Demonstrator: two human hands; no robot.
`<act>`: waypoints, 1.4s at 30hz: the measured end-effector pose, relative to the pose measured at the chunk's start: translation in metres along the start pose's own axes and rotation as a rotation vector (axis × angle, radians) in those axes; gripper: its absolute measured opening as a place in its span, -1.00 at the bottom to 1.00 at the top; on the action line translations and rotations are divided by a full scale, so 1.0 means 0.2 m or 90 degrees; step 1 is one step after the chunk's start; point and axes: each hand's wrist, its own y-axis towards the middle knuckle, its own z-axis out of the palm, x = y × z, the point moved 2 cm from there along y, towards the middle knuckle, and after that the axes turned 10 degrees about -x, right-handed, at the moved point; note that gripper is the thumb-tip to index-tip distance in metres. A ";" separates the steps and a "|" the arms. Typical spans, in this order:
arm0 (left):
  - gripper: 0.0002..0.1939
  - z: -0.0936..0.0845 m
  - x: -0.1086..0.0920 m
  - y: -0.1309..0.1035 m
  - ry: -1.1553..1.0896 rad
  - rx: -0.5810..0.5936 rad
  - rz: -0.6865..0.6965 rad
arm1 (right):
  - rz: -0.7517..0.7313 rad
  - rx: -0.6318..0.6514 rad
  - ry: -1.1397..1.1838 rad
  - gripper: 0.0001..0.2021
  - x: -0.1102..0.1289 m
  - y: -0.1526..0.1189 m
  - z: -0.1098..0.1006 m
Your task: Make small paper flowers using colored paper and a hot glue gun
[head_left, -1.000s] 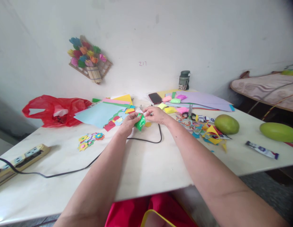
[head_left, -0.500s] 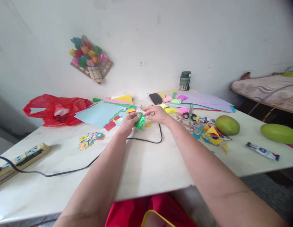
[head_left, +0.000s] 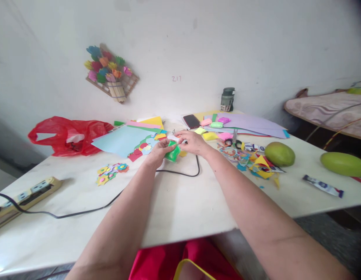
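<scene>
A small clear packet of green modelling clay (head_left: 172,152) is held up over the middle of the table. My left hand (head_left: 160,151) is closed on its left side, thumb on top. My right hand (head_left: 192,142) pinches the packet's upper right edge, the fingertips partly hidden behind the plastic. Just left of the hands lie cut paper shapes (head_left: 139,151) in red, green and yellow. Similar soft packets, among them a yellow one (head_left: 210,136) and a pink one (head_left: 225,136), rest beyond my right hand.
A black cable (head_left: 180,173) crosses the table toward a power strip (head_left: 28,196). Paper flowers (head_left: 112,173), a red plastic bag (head_left: 72,136) and blue paper (head_left: 122,140) lie left. Scissors (head_left: 234,142), paper scraps (head_left: 260,167), mangoes (head_left: 279,154) and a glue tube (head_left: 323,186) lie right; a phone (head_left: 191,121) behind.
The green packet has turned slightly and shows more of its face. My right hand has shifted a little against its upper edge; the left keeps its hold.
</scene>
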 end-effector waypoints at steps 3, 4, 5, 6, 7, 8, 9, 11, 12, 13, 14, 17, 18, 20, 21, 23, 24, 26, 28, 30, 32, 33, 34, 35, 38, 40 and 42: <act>-0.66 0.00 -0.01 0.00 -0.003 0.002 0.001 | 0.017 0.001 -0.019 -0.92 0.01 0.00 0.00; -0.66 0.01 -0.01 -0.01 -0.004 0.000 -0.001 | 0.022 -0.002 -0.017 -0.92 0.01 -0.01 0.00; -0.66 0.01 -0.02 -0.01 -0.004 -0.003 -0.001 | 0.025 -0.005 -0.013 -0.92 0.01 -0.01 0.00; -0.67 0.01 -0.02 -0.01 -0.005 -0.006 -0.002 | 0.027 -0.007 -0.007 -0.92 0.01 -0.01 0.00; -0.67 0.01 -0.02 -0.01 -0.006 -0.009 -0.002 | 0.026 -0.008 0.000 -0.93 0.01 -0.01 0.00; -0.67 0.01 -0.02 -0.01 -0.006 -0.010 -0.001 | 0.023 -0.008 0.008 -0.93 0.00 -0.01 0.01; -0.67 0.01 -0.02 -0.01 -0.006 -0.011 0.000 | 0.019 -0.007 0.016 -0.93 0.00 -0.01 0.01; -0.67 0.01 -0.02 -0.01 -0.004 -0.015 0.002 | 0.013 -0.005 0.036 -0.94 -0.01 -0.01 0.01; -0.68 0.01 -0.02 -0.01 -0.002 -0.018 0.002 | 0.015 -0.001 0.050 -0.94 -0.01 -0.01 0.00; -0.68 0.01 -0.02 -0.01 -0.001 -0.021 0.003 | 0.021 0.004 0.067 -0.93 -0.01 -0.01 0.00; -0.68 0.00 -0.02 0.00 -0.002 -0.023 0.003 | 0.033 0.012 0.087 -0.93 -0.01 -0.01 0.00; -0.69 -0.01 -0.02 0.00 -0.016 -0.027 0.004 | 0.077 0.039 0.124 -0.91 0.00 -0.01 -0.01; -0.70 -0.01 -0.02 0.00 -0.021 -0.026 0.004 | 0.090 0.041 0.115 -0.90 0.01 -0.01 -0.01; -0.71 -0.01 -0.02 0.00 -0.023 -0.024 0.004 | 0.104 0.036 0.061 -0.88 0.01 -0.01 -0.02; -0.71 -0.01 -0.02 0.00 -0.022 -0.022 0.004 | 0.104 0.027 0.027 -0.84 0.01 -0.01 -0.03; -0.71 -0.01 -0.02 -0.01 -0.020 -0.021 0.003 | 0.089 0.007 -0.016 -0.75 0.01 -0.01 -0.03; -0.71 -0.01 -0.02 -0.01 -0.021 -0.022 0.003 | 0.077 0.001 -0.019 -0.70 0.00 -0.01 -0.03; -0.70 -0.01 -0.02 -0.01 -0.026 -0.027 0.000 | 0.058 0.001 0.006 -0.69 -0.02 -0.01 -0.01; -0.67 -0.01 -0.02 0.00 -0.029 -0.033 -0.003 | 0.057 0.014 0.033 -0.76 -0.03 -0.01 0.00; -0.65 -0.02 -0.01 0.00 -0.026 -0.036 -0.005 | 0.066 0.023 0.043 -0.81 -0.05 -0.01 0.01; -0.65 -0.02 -0.01 0.00 -0.018 -0.033 -0.009 | 0.070 0.029 0.044 -0.83 -0.05 -0.01 0.02; -0.66 -0.02 -0.01 0.00 -0.014 -0.030 -0.014 | 0.071 0.032 0.041 -0.84 -0.04 -0.01 0.02; -0.67 -0.02 -0.01 0.00 -0.012 -0.026 -0.020 | 0.074 0.036 0.035 -0.84 -0.04 -0.01 0.02; -0.67 -0.02 -0.01 0.00 -0.011 -0.022 -0.027 | 0.076 0.041 0.027 -0.85 -0.03 -0.01 0.01; -0.66 -0.01 -0.01 0.00 -0.010 -0.011 -0.038 | 0.085 0.049 -0.001 -0.85 -0.01 -0.01 0.00; -0.65 -0.01 -0.01 0.00 -0.005 -0.011 -0.039 | 0.082 0.052 -0.013 -0.84 0.00 -0.01 0.00; -0.65 -0.01 -0.01 0.00 0.004 -0.012 -0.041 | 0.074 0.057 -0.020 -0.84 0.01 -0.01 0.00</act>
